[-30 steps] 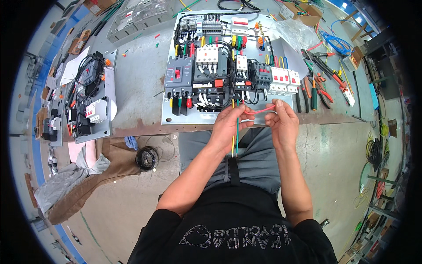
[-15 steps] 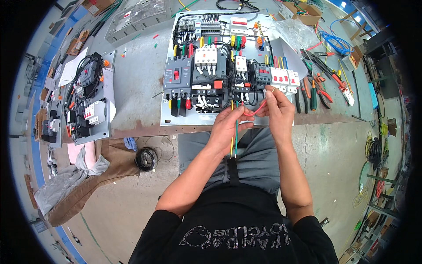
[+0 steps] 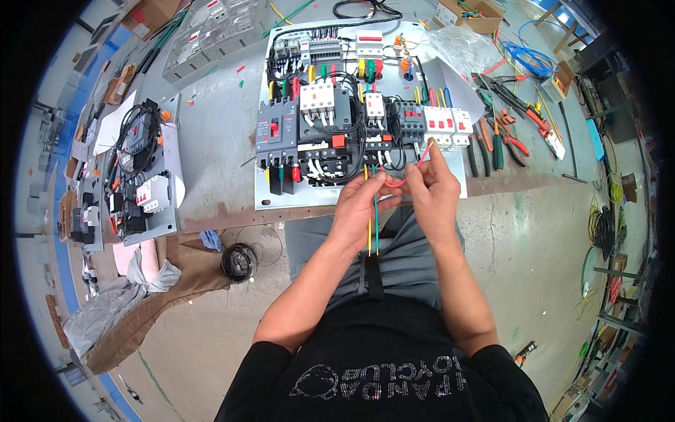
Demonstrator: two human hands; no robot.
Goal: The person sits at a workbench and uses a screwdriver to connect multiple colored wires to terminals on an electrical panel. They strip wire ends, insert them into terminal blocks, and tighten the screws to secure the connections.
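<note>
A short red wire bows between my two hands at the front edge of a metal mounting plate. Thumb and fingers of my left hand pinch its left part, just below a small black relay. My right hand is closed on the other stretch, with fingertips raised toward the white breakers with red switches. Yellow and green wires hang down beside my left fingers, over my lap. Larger on the plate's left is a grey moulded-case breaker; a white contactor adjoins it.
Pliers and cutters lie on the bench to the right, near a coil of blue wire. A second wired plate sits at the left. Black wire is coiled below the bench, by a brown cloth.
The view has shifted slightly. My right fingertips have tilted the red wire's end up, nearer the white breakers; my left hand keeps its pinch.
</note>
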